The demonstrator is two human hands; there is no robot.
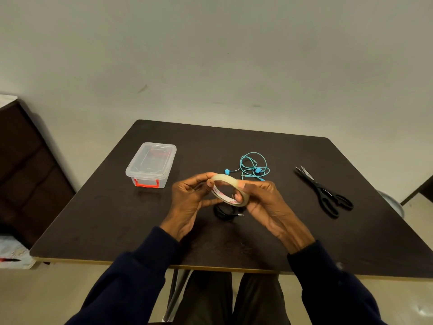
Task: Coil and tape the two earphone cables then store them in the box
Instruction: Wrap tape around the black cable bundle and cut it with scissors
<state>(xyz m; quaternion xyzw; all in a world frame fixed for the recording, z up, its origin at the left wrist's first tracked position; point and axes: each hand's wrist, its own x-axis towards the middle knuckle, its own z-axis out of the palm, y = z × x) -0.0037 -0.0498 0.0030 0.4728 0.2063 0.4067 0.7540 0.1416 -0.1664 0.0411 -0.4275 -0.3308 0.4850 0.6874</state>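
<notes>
A roll of clear tape point(228, 181) is held above the middle of the dark table point(117, 214). My left hand point(191, 202) pinches its left rim with thumb and fingers. My right hand point(264, 202) grips its right side, thumb inside the ring. Under the roll lies a coiled black earphone cable point(223, 213), its jack plug pointing right. A loose blue earphone cable point(254, 167) lies farther back on the table. The clear plastic box point(152, 164) with red latches stands shut at the left.
Black scissors point(324, 192) lie on the table's right side, blades pointing away. A dark cabinet point(28, 170) stands left of the table. A wall runs behind the table's far edge. My legs show below the near edge.
</notes>
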